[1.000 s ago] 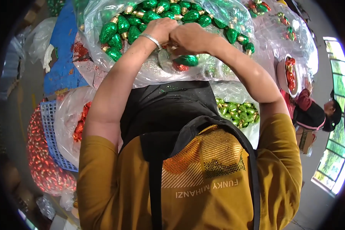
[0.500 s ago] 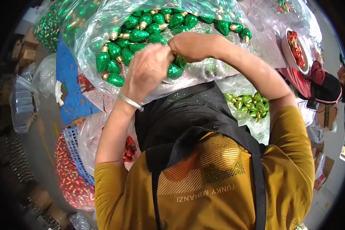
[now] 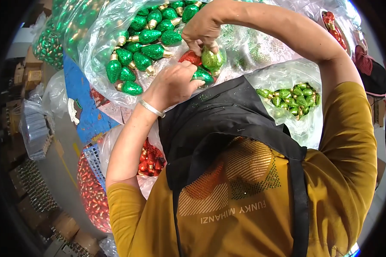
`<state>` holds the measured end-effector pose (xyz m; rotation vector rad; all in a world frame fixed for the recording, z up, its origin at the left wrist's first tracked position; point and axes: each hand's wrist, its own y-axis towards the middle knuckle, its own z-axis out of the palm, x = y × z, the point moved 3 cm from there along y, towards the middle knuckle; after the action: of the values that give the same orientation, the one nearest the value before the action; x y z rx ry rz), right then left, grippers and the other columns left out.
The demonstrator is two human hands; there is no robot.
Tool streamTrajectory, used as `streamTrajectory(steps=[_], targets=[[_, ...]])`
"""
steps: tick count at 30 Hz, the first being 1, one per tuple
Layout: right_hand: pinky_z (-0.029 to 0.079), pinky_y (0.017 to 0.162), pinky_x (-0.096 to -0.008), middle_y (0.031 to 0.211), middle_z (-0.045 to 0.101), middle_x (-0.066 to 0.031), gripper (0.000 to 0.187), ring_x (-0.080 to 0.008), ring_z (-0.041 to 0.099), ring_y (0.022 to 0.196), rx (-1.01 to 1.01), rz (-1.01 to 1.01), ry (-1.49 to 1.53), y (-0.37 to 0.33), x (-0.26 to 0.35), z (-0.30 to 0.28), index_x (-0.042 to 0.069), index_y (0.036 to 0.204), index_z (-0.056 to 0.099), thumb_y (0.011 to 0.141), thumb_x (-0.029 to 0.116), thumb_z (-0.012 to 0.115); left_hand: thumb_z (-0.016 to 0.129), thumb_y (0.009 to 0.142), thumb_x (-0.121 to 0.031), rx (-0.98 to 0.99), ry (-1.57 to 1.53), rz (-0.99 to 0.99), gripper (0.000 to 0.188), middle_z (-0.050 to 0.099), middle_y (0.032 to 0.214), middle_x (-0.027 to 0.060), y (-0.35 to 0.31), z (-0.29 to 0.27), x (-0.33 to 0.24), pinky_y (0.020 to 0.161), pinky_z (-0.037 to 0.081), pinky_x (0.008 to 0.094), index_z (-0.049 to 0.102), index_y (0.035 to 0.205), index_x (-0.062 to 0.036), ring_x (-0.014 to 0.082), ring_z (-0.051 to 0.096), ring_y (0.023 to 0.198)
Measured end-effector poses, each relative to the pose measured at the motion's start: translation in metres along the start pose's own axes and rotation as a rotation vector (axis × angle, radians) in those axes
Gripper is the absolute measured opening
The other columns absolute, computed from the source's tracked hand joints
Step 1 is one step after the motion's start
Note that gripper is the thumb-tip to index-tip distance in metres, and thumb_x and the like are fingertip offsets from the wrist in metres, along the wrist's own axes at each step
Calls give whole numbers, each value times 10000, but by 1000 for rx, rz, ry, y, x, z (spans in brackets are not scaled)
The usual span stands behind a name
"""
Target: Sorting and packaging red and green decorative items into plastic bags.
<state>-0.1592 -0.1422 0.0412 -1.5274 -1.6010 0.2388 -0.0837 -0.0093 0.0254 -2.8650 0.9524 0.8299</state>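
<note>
Three bulb-shaped ornaments sit close together between my hands: a red one point(image 3: 190, 58), a light green one point(image 3: 213, 61) and a dark green glitter one point(image 3: 203, 76). My left hand point(image 3: 172, 84) is closed round the near left side, its fingers on the red ornament and its thumb by the dark green one. From above, my right hand point(image 3: 203, 26) reaches down with bent fingers, touching the tops of the red and light green ornaments. What its fingertips pinch is hidden. Loose green glitter ornaments point(image 3: 152, 52) with gold caps lie left of the hands.
Clear plastic bags point(image 3: 99, 47) surround the green ornaments. Light green ornaments point(image 3: 294, 100) fill a bag at the right; red ones point(image 3: 151, 158) lie by my left forearm. A blue crate point(image 3: 94, 162) stands at the left. Another person point(image 3: 371, 70) is at the far right.
My hands have moved apart, the left one lower and the right one higher. The red and light green ornaments now show between them. My head view has shifted slightly.
</note>
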Motion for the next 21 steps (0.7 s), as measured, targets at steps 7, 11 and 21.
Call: streamTrajectory(steps=[7, 11, 21], targets=[[487, 588, -429, 750, 661, -165, 64, -355, 618, 678, -161, 221, -364, 15, 20, 18, 24, 743, 634, 684, 28, 661, 667, 731, -156, -92, 55, -10, 172, 570, 783, 145, -8, 9, 5, 687, 492, 426, 599, 840, -42, 338, 602, 791], [496, 618, -427, 734, 650, -165, 63, -354, 633, 711, -358, 250, -298, 11, 8, 46, 22, 753, 633, 729, 80, 625, 688, 754, -167, -104, 96, 60, 281, 604, 959, 155, -6, 3, -3, 718, 485, 413, 646, 1001, -39, 322, 603, 868], [495, 609, -431, 777, 678, -175, 123, -338, 656, 734, -698, 330, -51, 13, -3, 60, 49, 751, 706, 631, 72, 694, 689, 766, -207, 149, 126, -34, 336, 598, 990, 150, 9, -6, 0, 770, 485, 415, 645, 1051, -35, 337, 580, 937]])
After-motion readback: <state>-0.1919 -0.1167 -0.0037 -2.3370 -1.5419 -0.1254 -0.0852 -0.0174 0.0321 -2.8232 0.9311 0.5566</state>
